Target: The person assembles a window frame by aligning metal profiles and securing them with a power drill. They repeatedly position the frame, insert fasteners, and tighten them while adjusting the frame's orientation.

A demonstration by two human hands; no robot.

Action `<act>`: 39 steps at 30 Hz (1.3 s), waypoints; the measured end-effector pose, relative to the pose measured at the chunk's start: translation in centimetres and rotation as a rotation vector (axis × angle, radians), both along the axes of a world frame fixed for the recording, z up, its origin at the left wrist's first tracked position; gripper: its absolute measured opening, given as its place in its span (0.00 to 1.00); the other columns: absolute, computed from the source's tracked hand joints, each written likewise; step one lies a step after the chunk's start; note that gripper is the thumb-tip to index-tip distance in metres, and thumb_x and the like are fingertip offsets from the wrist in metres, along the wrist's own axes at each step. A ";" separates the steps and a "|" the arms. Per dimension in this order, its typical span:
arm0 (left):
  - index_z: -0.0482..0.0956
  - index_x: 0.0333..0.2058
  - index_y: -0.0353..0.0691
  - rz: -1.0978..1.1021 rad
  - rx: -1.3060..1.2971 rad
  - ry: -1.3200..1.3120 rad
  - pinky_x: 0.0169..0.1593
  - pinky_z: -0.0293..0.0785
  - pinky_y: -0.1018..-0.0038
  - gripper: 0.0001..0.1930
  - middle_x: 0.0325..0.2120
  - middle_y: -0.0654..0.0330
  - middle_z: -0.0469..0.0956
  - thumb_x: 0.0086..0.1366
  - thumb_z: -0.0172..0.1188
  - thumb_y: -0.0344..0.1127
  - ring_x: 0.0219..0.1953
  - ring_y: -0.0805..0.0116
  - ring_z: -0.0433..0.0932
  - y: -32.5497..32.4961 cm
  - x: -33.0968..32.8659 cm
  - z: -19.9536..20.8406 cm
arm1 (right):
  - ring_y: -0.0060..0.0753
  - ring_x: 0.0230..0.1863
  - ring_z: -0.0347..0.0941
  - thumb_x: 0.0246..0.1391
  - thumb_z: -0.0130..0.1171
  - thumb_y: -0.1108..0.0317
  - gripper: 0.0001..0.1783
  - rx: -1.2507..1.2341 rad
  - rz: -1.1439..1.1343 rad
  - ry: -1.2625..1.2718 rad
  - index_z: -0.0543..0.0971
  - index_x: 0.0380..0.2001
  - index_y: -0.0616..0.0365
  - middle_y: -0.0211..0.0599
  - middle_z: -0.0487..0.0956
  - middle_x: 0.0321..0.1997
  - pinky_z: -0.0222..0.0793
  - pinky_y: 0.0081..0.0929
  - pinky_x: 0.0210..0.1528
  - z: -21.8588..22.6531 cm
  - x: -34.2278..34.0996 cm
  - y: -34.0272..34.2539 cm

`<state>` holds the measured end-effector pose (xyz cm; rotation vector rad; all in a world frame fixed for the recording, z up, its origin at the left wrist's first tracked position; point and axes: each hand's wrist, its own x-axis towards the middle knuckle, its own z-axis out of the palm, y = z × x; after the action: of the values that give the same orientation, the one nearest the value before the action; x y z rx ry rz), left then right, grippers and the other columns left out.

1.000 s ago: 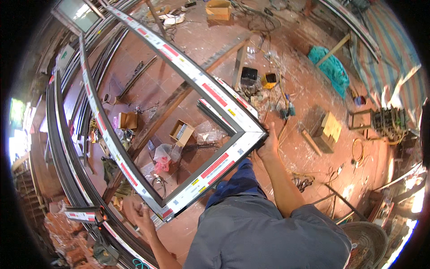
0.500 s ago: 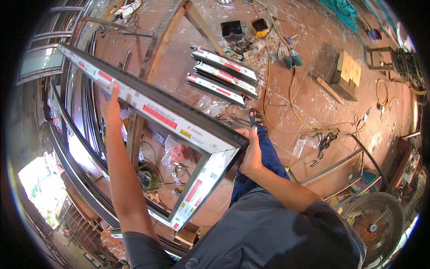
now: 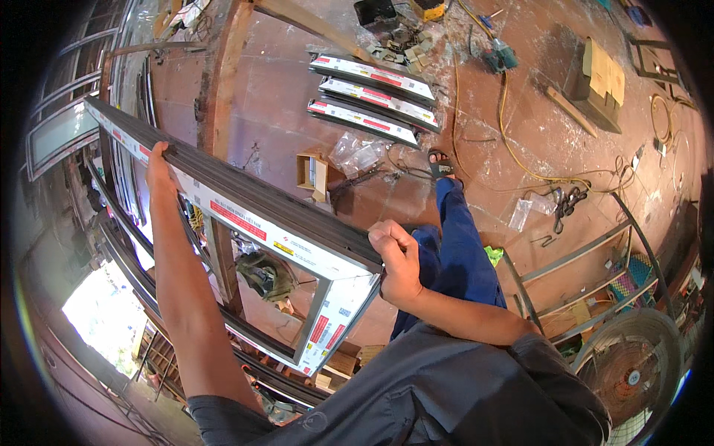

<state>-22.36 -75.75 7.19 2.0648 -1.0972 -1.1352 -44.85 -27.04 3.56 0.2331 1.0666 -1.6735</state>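
A window frame (image 3: 223, 212), dark profile bars wrapped in white film with red and yellow labels, slants across in front of me. Its long bar runs from the far left down to a mitred corner near my body. My left hand (image 3: 161, 177) grips that bar around its upper part, thumb on the outer face. At the near corner my right hand (image 3: 399, 264) is closed, its curled fingers and thumb against the end of the bar; part of the grip is hidden. A grey inner edge shows where the short side drops toward me.
Three film-covered profile pieces (image 3: 372, 95) lie on the tiled floor ahead. A wooden post (image 3: 223, 82) rises behind the frame. To the right are a yellow cord (image 3: 504, 134), a wooden block (image 3: 604, 74), a metal rack (image 3: 576, 267) and a fan (image 3: 632, 377). Long dark bars (image 3: 123, 238) stand left.
The window frame has shifted slightly left and down in view, both hands with it. My right hand's fingers have curled in more at the corner. My view has turned, showing more leg.
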 end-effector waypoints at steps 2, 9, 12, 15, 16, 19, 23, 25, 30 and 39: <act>0.74 0.55 0.26 -0.034 -0.027 -0.013 0.53 0.79 0.57 0.31 0.47 0.50 0.82 0.56 0.69 0.39 0.45 0.51 0.83 0.4 -0.5 0.0 | 0.16 0.33 0.57 0.67 0.54 0.68 0.15 0.023 0.014 0.032 0.67 0.24 0.54 0.21 0.67 0.28 0.55 0.21 0.39 0.5 -0.2 0.0; 0.76 0.56 0.35 -0.026 -0.077 -0.086 0.59 0.74 0.56 0.30 0.50 0.52 0.81 0.60 0.67 0.48 0.49 0.51 0.80 1.8 -2.4 0.5 | 0.15 0.32 0.57 0.66 0.55 0.70 0.13 0.043 0.027 0.114 0.70 0.25 0.59 0.21 0.65 0.26 0.55 0.21 0.36 0.3 0.2 0.5; 0.76 0.57 0.27 -0.042 -0.092 -0.012 0.52 0.79 0.62 0.31 0.48 0.52 0.83 0.59 0.70 0.42 0.44 0.56 0.83 1.4 -1.3 0.4 | 0.17 0.34 0.60 0.71 0.51 0.59 0.18 0.036 0.087 0.054 0.71 0.27 0.57 0.23 0.66 0.28 0.57 0.22 0.40 0.1 0.2 0.5; 0.76 0.57 0.30 -0.006 -0.153 -0.051 0.54 0.79 0.60 0.33 0.49 0.52 0.83 0.59 0.72 0.46 0.46 0.55 0.83 1.9 -1.2 0.1 | 0.22 0.39 0.68 0.74 0.41 0.41 0.30 -0.074 0.096 0.039 0.73 0.32 0.57 0.28 0.72 0.32 0.64 0.24 0.46 -2.1 1.1 1.6; 0.76 0.58 0.31 -0.030 -0.137 -0.012 0.54 0.79 0.60 0.33 0.49 0.51 0.83 0.60 0.71 0.47 0.47 0.54 0.83 1.8 -1.1 0.0 | 0.24 0.41 0.71 0.74 0.37 0.34 0.35 -0.123 0.086 0.047 0.74 0.34 0.57 0.30 0.75 0.33 0.66 0.24 0.49 -2.4 1.2 2.0; 0.77 0.58 0.34 -0.077 -0.043 0.081 0.57 0.78 0.57 0.32 0.51 0.50 0.82 0.63 0.69 0.50 0.49 0.51 0.82 1.3 -0.8 0.0 | 0.38 0.49 0.77 0.66 0.24 0.20 0.50 0.018 -0.061 -0.293 0.76 0.41 0.58 0.42 0.82 0.42 0.69 0.33 0.56 -1.8 -0.6 4.1; 0.76 0.59 0.38 -0.092 0.046 0.132 0.60 0.76 0.53 0.30 0.53 0.50 0.81 0.67 0.63 0.53 0.51 0.48 0.81 0.3 0.6 0.1 | 0.41 0.42 0.78 0.62 0.35 0.18 0.48 0.263 -0.258 -0.504 0.77 0.38 0.57 0.44 0.83 0.42 0.73 0.38 0.51 -2.1 -0.1 4.1; 0.75 0.60 0.38 -0.123 0.011 0.131 0.60 0.75 0.53 0.32 0.54 0.49 0.81 0.67 0.62 0.56 0.51 0.47 0.81 0.5 1.2 -0.9 | 0.39 0.38 0.79 0.60 0.38 0.16 0.49 0.302 -0.293 -0.592 0.78 0.34 0.58 0.42 0.83 0.37 0.75 0.37 0.47 -1.6 1.6 2.1; 0.75 0.60 0.30 -0.089 -0.090 0.071 0.59 0.77 0.56 0.38 0.52 0.48 0.82 0.64 0.67 0.57 0.49 0.49 0.83 1.0 -0.3 -1.1 | 0.33 0.32 0.80 0.56 0.41 0.14 0.50 0.224 -0.168 -0.807 0.79 0.29 0.58 0.36 0.82 0.30 0.78 0.31 0.41 -0.7 1.4 -0.5; 0.74 0.64 0.31 -0.443 -0.265 -0.656 0.49 0.77 0.67 0.38 0.42 0.48 0.83 0.70 0.61 0.61 0.40 0.60 0.81 15.7 1.2 5.2 | 0.43 0.55 0.79 0.55 0.42 0.13 0.56 0.142 -0.058 -0.718 0.79 0.49 0.63 0.42 0.84 0.52 0.73 0.39 0.60 0.1 0.0 1.2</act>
<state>-21.12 -60.09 12.40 2.0759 -1.9710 -0.4266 -44.83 -25.89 3.66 0.8893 0.6287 -1.3872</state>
